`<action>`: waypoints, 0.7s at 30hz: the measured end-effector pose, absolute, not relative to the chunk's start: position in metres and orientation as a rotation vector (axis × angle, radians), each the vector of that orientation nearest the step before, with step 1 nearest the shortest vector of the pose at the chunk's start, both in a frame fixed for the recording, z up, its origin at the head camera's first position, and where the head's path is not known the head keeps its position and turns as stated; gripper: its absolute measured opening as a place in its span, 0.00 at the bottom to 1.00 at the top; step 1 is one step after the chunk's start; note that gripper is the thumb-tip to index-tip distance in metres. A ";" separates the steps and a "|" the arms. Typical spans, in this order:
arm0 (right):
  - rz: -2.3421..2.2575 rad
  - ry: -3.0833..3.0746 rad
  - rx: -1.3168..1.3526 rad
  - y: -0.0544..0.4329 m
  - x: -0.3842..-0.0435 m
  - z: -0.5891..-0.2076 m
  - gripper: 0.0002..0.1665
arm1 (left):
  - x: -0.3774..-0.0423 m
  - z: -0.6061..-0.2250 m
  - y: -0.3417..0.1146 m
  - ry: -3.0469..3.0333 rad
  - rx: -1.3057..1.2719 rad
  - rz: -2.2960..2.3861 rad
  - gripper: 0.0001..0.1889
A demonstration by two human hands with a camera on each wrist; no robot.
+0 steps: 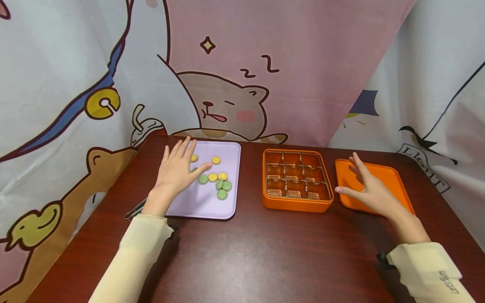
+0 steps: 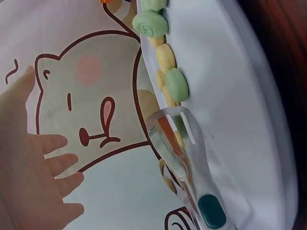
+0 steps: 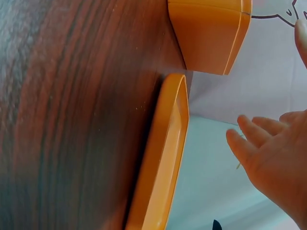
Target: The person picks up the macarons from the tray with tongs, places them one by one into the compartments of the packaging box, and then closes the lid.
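Observation:
My left hand (image 1: 175, 170), fingers spread and empty, is above the pale purple tray (image 1: 223, 210). Several yellow round sweets (image 1: 216, 160) and green ones (image 1: 222, 194) lie on that tray, some of them in a cluster. Clear tongs (image 2: 196, 167) with a dark green patch lie at the tray under the left hand, which hides most of them in the head view. Over at the right, my right hand (image 1: 373, 191) hovers with extended fingers above an orange lid (image 1: 392, 181) and holds nothing. Between the hands stands an orange box (image 1: 297, 205) with an empty divided insert (image 1: 293, 172).
All of this stands on a dark reddish-brown wooden table (image 1: 242, 261). A printed curtain (image 1: 303, 84) with cartoon animals hangs right behind the table's far edge and along both sides.

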State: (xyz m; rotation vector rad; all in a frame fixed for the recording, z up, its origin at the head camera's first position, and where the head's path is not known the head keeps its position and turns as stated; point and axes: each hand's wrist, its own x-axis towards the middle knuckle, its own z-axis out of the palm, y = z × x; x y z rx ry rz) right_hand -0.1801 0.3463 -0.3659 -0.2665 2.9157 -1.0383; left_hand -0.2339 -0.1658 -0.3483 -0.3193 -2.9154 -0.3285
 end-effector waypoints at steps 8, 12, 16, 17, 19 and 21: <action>-1.192 2.823 -0.375 0.343 -0.179 -0.370 0.63 | -0.226 -0.351 -0.176 -2.917 -0.305 -0.339 0.49; -1.235 2.784 -0.420 0.340 -0.180 -0.373 0.62 | -0.224 -0.351 -0.182 -2.907 -0.304 -0.346 0.49; -1.236 2.773 -0.457 0.337 -0.179 -0.376 0.60 | -0.221 -0.351 -0.188 -2.909 -0.298 -0.366 0.48; -1.232 2.773 -0.464 0.337 -0.179 -0.377 0.59 | -0.221 -0.351 -0.189 -2.912 -0.296 -0.370 0.48; -1.223 2.773 -0.472 0.335 -0.178 -0.377 0.57 | -0.219 -0.351 -0.191 -2.917 -0.290 -0.378 0.47; -1.215 2.772 -0.479 0.334 -0.178 -0.378 0.55 | -0.218 -0.351 -0.194 -2.919 -0.281 -0.384 0.47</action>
